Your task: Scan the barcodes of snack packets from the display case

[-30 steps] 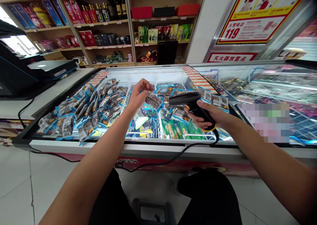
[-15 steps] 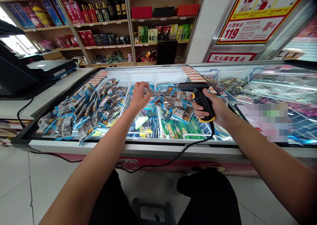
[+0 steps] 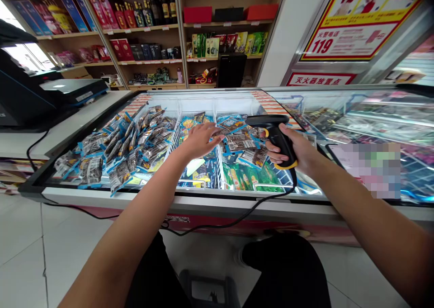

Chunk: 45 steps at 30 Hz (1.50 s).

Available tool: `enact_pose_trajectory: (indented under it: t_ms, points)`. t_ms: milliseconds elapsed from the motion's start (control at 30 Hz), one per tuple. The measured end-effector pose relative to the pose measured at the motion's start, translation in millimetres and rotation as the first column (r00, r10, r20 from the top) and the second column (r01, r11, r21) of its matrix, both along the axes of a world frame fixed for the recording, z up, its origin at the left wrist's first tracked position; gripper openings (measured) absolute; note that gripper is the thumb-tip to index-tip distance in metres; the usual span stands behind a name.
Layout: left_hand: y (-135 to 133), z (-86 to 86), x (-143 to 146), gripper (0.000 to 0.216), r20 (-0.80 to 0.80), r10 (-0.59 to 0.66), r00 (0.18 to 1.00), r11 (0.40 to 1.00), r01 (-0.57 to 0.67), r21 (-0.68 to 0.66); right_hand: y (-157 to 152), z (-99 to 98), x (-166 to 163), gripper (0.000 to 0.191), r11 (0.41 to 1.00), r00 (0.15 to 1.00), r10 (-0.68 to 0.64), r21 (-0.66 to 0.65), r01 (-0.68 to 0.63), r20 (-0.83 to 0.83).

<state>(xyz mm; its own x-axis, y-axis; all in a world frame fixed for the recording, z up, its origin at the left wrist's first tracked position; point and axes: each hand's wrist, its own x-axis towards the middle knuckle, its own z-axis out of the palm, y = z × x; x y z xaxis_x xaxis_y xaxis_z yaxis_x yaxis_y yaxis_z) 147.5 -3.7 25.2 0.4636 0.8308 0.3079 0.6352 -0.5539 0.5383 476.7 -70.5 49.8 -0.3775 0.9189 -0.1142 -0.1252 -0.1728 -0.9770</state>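
Observation:
A black and yellow barcode scanner (image 3: 280, 140) is gripped in my right hand (image 3: 298, 147), its head pointing left over the chest freezer (image 3: 200, 97). My left hand (image 3: 202, 140) reaches over the middle compartment, fingers stretched out and thumb apart. Its fingertips are beside clear packets with blue edges and dark contents (image 3: 239, 141) in the right compartment; whether they touch is unclear. A big heap of similar packets (image 3: 127, 140) fills the freezer's left side. Green packets (image 3: 252, 174) lie below the right-hand ones, and dark blue packets (image 3: 208, 172) lie under my left wrist.
The scanner's black cable (image 3: 233, 222) hangs along the freezer's front. White wire dividers (image 3: 219, 168) separate the compartments. At left stands a counter with a scale (image 3: 76, 91). Stocked shelves (image 3: 149, 30) rise behind. A grey stool-like object (image 3: 206, 283) is between my legs.
My left hand has gone from a raised pinch near a small packet to stretched-out fingers, slightly lower and further right. My right hand keeps the scanner in nearly the same place.

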Motion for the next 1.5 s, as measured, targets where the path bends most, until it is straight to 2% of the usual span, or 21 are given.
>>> enact_pose_trajectory:
  t_ms: [67,100,167,233,267,333,400,567,633,767,933,1000,1067,1100,1167,1233,1267,1367,1500]
  points:
    - [1.2,4.8,-15.1,0.037,0.001,0.214,0.977,0.973,-0.213,0.091,0.7,-1.8,1.8,0.053,1.000,1.000,-0.008,0.002,0.008,0.004]
    - [2.8,6.3,-26.1,0.036,0.013,0.357,0.934,0.925,-0.356,0.132,1.2,-2.9,2.8,0.052,1.000,1.000,-0.008,0.001,0.008,0.006]
    - [7.2,8.0,-51.8,0.032,0.037,0.597,0.801,0.786,-0.594,0.174,2.2,-5.2,4.0,0.052,1.000,1.000,0.000,0.001,0.000,0.015]
    - [11.7,8.8,-76.5,0.025,-0.009,0.739,0.673,0.666,-0.729,0.154,3.0,-6.9,3.9,0.053,1.000,1.000,0.003,0.002,-0.003,0.027]
    - [13.5,9.3,-86.4,0.021,-0.060,0.771,0.634,0.636,-0.762,0.126,3.2,-7.3,3.2,0.053,1.000,0.999,0.002,0.003,-0.002,0.036]
    - [15.6,10.6,-99.3,0.017,-0.128,0.791,0.599,0.609,-0.791,0.063,2.7,-6.9,1.3,0.053,1.000,0.998,-0.005,-0.001,0.006,0.057]
    - [16.0,11.9,-104.0,0.016,-0.144,0.788,0.599,0.608,-0.793,0.030,1.4,-5.3,-0.6,0.054,1.000,0.996,-0.007,-0.008,0.008,0.084]
    - [18.2,12.4,-109.0,0.016,-0.133,0.770,0.624,0.636,-0.767,0.082,-1.1,-1.5,-1.8,0.057,1.000,0.994,-0.013,0.003,0.012,0.113]
    - [20.7,12.0,-112.7,0.025,-0.070,0.759,0.647,0.651,-0.754,0.088,-0.8,-1.6,-1.2,0.057,1.000,0.996,-0.008,-0.003,0.009,0.094]
    - [20.1,14.8,-110.8,0.040,0.169,0.694,0.700,0.685,-0.714,0.147,0.1,-2.8,-1.1,0.058,1.000,0.998,0.001,-0.003,-0.001,0.064]
    - [10.5,29.9,-93.3,0.020,0.175,0.713,0.680,0.620,-0.726,0.296,-1.9,-1.6,-2.0,0.053,1.000,0.999,-0.005,0.010,0.004,0.053]
    - [13.4,35.0,-87.5,0.013,0.296,0.632,0.717,0.660,-0.697,0.280,-2.4,-1.4,-1.3,0.051,1.000,0.999,-0.008,0.015,0.007,0.054]
    - [21.2,36.7,-81.2,0.016,0.522,0.458,0.720,0.759,-0.622,0.192,-1.7,-2.3,0.3,0.051,1.000,0.998,-0.010,0.003,0.010,0.057]
    - [25.8,36.2,-77.1,0.022,0.640,0.371,0.673,0.813,-0.568,0.127,-1.1,-3.1,1.1,0.052,1.000,0.998,-0.010,-0.005,0.010,0.059]
    - [32.8,33.2,-66.7,0.035,0.808,0.290,0.512,0.898,-0.439,-0.044,0.4,-5.1,2.3,0.052,1.000,0.998,-0.007,-0.013,0.008,0.061]
    - [34.0,29.5,-54.7,0.042,0.867,0.324,0.378,0.935,-0.266,-0.233,1.2,-6.7,2.3,0.050,1.000,0.998,-0.005,-0.010,0.005,0.060]
    - [32.2,27.9,-48.9,0.046,0.871,0.338,0.356,0.940,-0.166,-0.297,1.2,-7.1,1.8,0.049,1.000,0.998,-0.006,-0.004,0.006,0.058]
    - [20.6,26.2,-33.3,0.058,0.865,0.291,0.408,0.938,0.058,-0.342,0.0,-6.5,-0.3,0.047,1.000,0.998,0.002,-0.002,-0.002,0.057]
    - [9.2,25.5,-16.4,0.063,0.844,0.173,0.507,0.930,0.198,-0.309,-2.5,-3.9,-2.5,0.049,1.000,0.998,0.019,0.005,-0.019,0.059]
